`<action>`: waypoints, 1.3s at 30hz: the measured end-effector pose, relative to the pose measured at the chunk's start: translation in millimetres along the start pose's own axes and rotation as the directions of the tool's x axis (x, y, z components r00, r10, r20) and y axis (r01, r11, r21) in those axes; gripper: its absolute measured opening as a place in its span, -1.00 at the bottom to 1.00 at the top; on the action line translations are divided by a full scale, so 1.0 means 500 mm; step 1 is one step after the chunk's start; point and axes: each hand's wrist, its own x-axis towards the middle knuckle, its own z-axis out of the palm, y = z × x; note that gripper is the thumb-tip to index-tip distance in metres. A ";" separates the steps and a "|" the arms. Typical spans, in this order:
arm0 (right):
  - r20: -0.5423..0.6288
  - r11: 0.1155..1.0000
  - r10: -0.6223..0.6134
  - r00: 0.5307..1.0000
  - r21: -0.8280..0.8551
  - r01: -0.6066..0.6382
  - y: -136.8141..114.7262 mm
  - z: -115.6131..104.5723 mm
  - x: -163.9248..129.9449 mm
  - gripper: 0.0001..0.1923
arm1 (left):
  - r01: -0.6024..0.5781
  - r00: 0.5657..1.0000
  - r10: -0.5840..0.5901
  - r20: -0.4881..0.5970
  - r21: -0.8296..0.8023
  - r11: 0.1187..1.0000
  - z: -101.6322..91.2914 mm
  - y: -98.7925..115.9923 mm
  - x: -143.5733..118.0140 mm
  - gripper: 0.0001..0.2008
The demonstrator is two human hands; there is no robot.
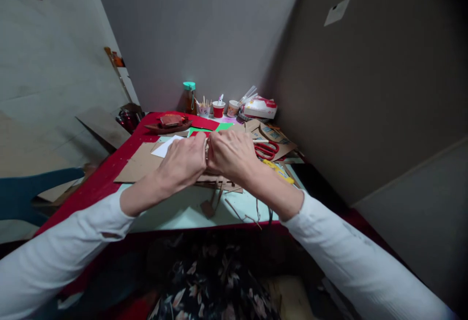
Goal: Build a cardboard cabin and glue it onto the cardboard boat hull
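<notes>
At the centre of the frame, the left hand (182,162) and right hand (229,153) are pinching a small pale stick (206,148) between closed fingertips; keeping both grips close over the cardboard (141,163) is steadying it best.

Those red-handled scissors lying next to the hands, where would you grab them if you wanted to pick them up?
Probably by the red handle loops. The scissors lie flat on the cardboard pieces, just right of the right hand, with the loops showing on top. Come from above and slightly from the right, since the hand covers the blade end.
</notes>
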 end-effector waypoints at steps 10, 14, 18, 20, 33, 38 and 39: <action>-0.093 0.998 -0.059 0.994 0.004 0.059 0.007 0.000 0.040 -0.75 | 0.022 0.999 -0.024 -0.045 -0.046 0.999 -0.013 -0.010 0.043 -0.72; -0.108 0.987 -0.159 0.981 0.011 0.162 0.035 -0.030 -0.001 -0.76 | -0.191 0.980 0.198 0.009 -0.221 0.956 -0.037 -0.033 0.024 -0.81; -0.115 0.940 -0.323 0.939 0.075 0.333 0.056 -0.063 -0.047 -0.77 | -0.349 0.906 0.421 0.034 -0.502 0.792 -0.064 -0.060 -0.012 -0.72; -0.162 0.903 -0.373 0.914 0.163 0.397 0.060 -0.067 -0.058 -0.76 | -0.256 0.910 0.407 0.075 -0.672 0.695 -0.069 -0.065 -0.030 -0.73; -0.226 0.071 0.049 0.973 0.972 0.223 0.103 0.016 -0.021 -0.69 | 0.366 0.904 0.327 0.277 -0.896 -0.252 -0.031 -0.054 0.000 -0.75; -0.087 0.095 -0.033 0.996 0.991 0.090 0.135 0.049 0.010 -0.81 | 0.486 0.839 0.396 0.373 -0.841 -0.238 -0.011 -0.063 0.019 -0.81; -0.068 0.105 -0.048 0.997 0.992 0.072 0.138 0.051 0.014 -0.82 | 0.514 0.822 0.408 0.397 -0.826 -0.232 -0.009 -0.062 0.024 -0.79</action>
